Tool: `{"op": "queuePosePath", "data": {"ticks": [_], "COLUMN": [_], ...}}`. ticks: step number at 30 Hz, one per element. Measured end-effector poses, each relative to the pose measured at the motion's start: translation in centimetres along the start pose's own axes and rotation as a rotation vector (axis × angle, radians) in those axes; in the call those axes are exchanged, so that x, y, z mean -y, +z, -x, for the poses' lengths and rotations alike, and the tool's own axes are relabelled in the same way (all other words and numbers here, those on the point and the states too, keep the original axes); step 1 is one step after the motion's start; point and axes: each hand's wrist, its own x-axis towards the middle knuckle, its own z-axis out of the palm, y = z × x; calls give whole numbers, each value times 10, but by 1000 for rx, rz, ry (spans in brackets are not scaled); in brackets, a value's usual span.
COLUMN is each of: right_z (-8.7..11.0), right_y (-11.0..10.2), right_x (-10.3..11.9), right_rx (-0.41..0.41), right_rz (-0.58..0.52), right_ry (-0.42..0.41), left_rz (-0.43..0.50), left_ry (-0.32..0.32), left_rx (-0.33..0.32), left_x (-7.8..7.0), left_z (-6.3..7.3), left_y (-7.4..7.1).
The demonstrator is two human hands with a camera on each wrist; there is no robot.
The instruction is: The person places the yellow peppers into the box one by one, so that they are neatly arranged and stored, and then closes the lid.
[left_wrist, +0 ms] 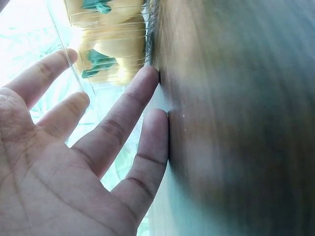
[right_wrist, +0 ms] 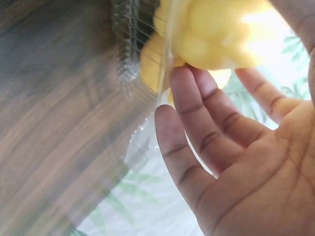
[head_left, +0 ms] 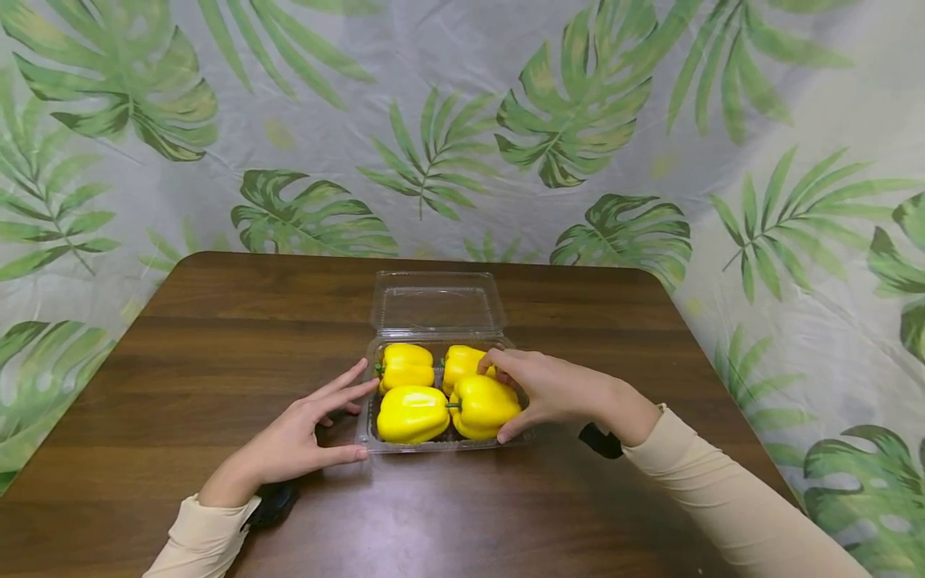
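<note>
A clear plastic clamshell box [head_left: 441, 447] holds several yellow bell peppers, among them a front left one [head_left: 412, 415], a back left one [head_left: 407, 366] and a back right one [head_left: 460, 363]. At the front right, my right hand [head_left: 552, 391] grips another yellow bell pepper [head_left: 486, 407] between thumb and fingers. In the right wrist view this pepper [right_wrist: 216, 34] shows above the box rim, with more yellow visible through the wall. My left hand [head_left: 303, 433] has its fingers spread along the box's left side, the fingertips at its rim and wall.
The box's transparent lid [head_left: 438, 301] is folded back onto the brown wooden table [head_left: 253, 337]. Behind the table hangs a pale cloth [head_left: 462, 128] printed with green leaves.
</note>
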Motion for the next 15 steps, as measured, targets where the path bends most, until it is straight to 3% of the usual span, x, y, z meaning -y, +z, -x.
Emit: {"op": "queuePosePath", "data": {"ticks": [7,15], "right_z": [2,-2], "right_y": [-7,-8], "right_x": [4,7], "right_rx": [39,59], "right_rz": [-58,-8], "right_ry": [4,-6], "left_rz": [2,8], "left_ry": [0,2], "left_rx": [3,4], "left_x": [0,0], "left_z": [0,0], "left_y": [-1,0]}}
